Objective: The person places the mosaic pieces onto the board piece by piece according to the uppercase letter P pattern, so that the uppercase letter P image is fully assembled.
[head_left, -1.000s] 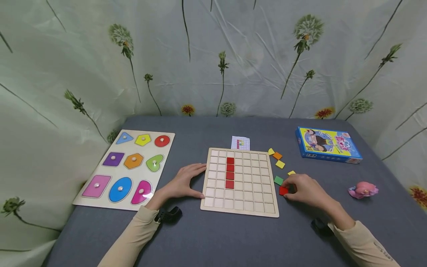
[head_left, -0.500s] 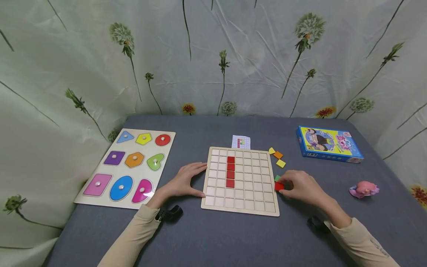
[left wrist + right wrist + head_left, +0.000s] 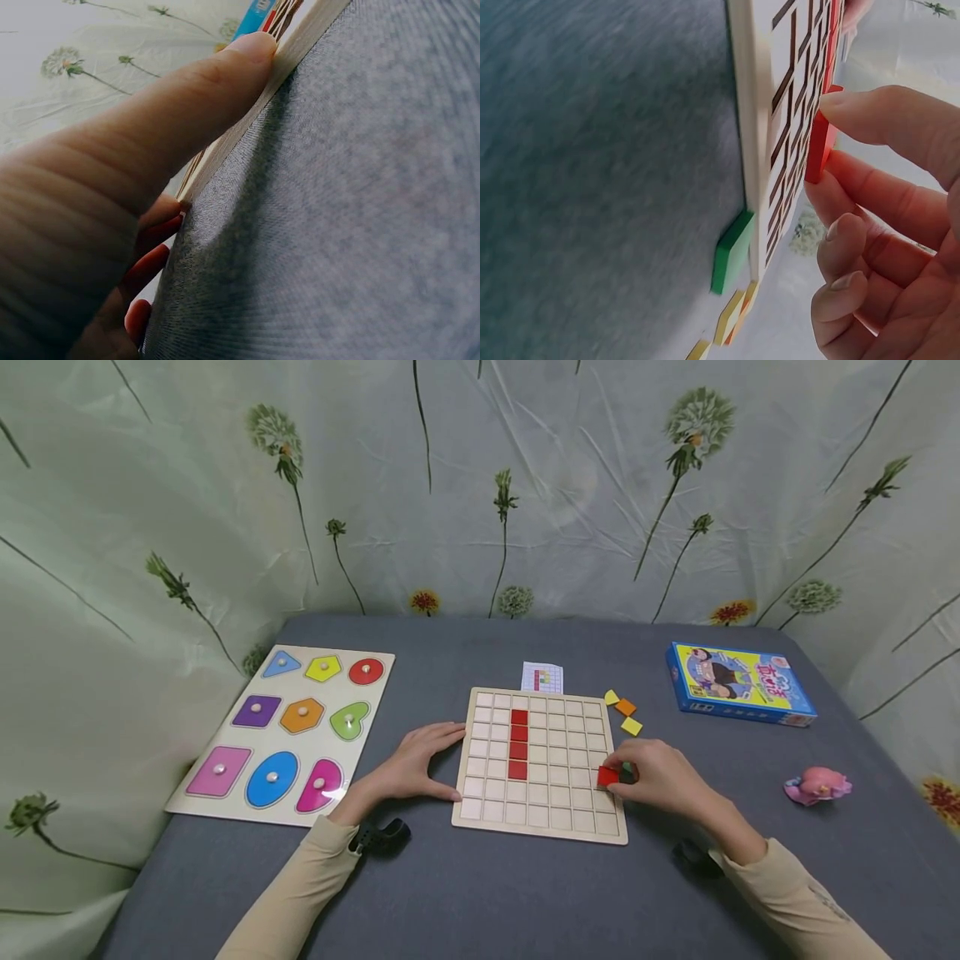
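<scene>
My right hand pinches a red square tile between thumb and fingers, over the right edge of the wooden grid board. In the right wrist view that tile is tilted on edge at the fingertips. My left hand lies along the board's left edge, thumb and fingers spread and touching it. On the grid, several red tiles form one column. A green tile lies beside the board's right edge, partly hidden by the right hand in the head view.
A printed pattern card lies behind the board. Yellow and orange tiles lie right of it. A blue box and a pink toy stand farther right. On the left is a knobbed shape puzzle.
My right hand has carried the red tile left from the table beside the board to over the board's right edge. The left hand stays at the left edge.
</scene>
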A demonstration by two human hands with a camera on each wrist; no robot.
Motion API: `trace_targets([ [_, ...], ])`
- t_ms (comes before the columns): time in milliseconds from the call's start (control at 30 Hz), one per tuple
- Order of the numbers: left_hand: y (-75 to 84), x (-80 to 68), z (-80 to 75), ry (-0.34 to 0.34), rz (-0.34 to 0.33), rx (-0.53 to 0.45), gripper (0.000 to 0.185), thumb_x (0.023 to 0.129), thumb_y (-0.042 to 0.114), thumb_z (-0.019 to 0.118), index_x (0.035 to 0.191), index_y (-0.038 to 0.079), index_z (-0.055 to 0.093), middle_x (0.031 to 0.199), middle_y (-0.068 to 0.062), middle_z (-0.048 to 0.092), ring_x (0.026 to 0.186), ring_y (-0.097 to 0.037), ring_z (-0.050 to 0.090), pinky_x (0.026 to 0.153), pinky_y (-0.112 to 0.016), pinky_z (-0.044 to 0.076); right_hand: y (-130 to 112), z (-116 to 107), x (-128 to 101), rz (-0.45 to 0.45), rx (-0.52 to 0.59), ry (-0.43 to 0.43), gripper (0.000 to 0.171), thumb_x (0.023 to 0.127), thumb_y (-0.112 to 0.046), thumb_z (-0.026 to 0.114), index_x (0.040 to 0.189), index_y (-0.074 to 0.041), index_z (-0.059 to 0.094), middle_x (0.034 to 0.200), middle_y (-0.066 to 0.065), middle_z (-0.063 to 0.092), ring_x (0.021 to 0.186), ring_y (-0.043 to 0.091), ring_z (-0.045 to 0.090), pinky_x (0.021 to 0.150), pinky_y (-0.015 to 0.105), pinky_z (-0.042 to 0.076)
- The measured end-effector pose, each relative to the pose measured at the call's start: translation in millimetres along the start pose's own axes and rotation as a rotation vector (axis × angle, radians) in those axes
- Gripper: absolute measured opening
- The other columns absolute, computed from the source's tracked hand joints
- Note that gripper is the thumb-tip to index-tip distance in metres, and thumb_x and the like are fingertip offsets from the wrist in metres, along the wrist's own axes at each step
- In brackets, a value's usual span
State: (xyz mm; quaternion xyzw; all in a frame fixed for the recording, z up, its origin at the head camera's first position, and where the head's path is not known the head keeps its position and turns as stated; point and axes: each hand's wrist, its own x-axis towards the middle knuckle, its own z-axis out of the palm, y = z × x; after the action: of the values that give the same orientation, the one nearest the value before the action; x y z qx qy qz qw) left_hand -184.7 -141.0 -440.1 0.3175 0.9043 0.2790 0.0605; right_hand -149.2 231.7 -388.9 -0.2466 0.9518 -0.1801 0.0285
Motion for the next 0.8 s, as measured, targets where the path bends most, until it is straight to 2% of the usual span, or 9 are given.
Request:
trace_targets([
  [333, -0.6, 1.1, 0.6, -0.012, -0.011, -0.005, 0.095, 0.066, 0.043, 0.081, 0.143, 0.007, 0.038, 0.15, -0.009, 0.038, 0.141, -0.03, 0.029, 0.111, -0.056, 0.02, -13, 3, 9, -0.082, -0.008, 0.011, 0.02, 0.072, -0.014, 0.077, 0.091, -0.01, 0.073, 0.08, -0.002, 0.064, 0.065, 0.005, 0.046, 0.055, 0.016, 0.038],
  [800, -0.1, 0.4, -0.5, -0.009, -0.004, 0.003, 0.095, 0.066, 0.044, 0.081, 0.143, 0.007, 0.039, 0.149, -0.009, 0.039, 0.14, -0.03, 0.03, 0.11, -0.057, 0.021, -35, 13, 24, -0.115, -0.009, -0.013, 0.02, 0.075, -0.02, 0.076, 0.093, -0.012, 0.073, 0.083, -0.004, 0.066, 0.068, 0.005, 0.048, 0.057, 0.016, 0.037],
])
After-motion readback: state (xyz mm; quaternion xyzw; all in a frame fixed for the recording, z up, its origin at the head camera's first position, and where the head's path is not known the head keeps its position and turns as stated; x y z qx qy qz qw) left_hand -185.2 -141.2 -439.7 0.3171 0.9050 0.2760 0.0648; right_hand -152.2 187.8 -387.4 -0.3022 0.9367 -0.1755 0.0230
